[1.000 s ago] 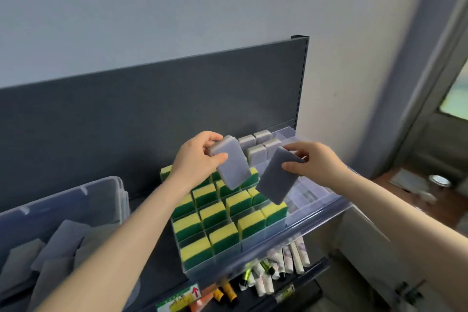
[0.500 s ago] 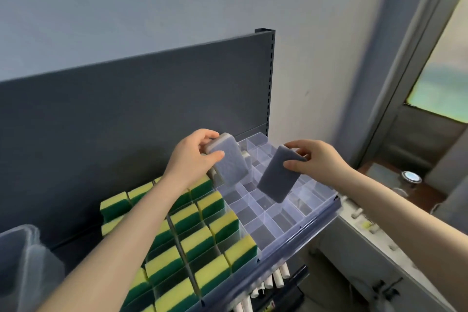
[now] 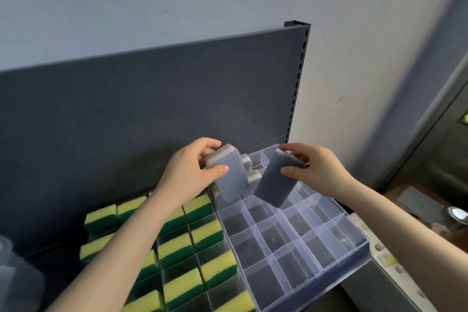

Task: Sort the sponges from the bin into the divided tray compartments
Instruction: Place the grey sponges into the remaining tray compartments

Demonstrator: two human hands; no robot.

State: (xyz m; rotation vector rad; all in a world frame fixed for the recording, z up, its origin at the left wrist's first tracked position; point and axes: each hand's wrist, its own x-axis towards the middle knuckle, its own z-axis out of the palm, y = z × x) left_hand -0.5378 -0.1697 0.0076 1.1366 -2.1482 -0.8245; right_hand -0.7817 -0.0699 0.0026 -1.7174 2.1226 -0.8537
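The left hand [image 3: 188,175] is holding a grey sponge [image 3: 229,177] above the tray [image 3: 354,248], its fingers [image 3: 211,143] clamped on the sponge's top end and the thumb pressing the scouring face. The right hand [image 3: 314,170] is gripping a second grey sponge [image 3: 274,185] the same way, fingers closed over its upper end. Both sponges are hanging tilted, lower ends leaning toward each other, over the clear compartments at the tray's back. More grey sponges [image 3: 249,170] are standing in the cells just behind them. Yellow-green sponges [image 3: 182,246] are filling the rows to the left. A dark back panel [image 3: 152,99] is rising behind the shelf.
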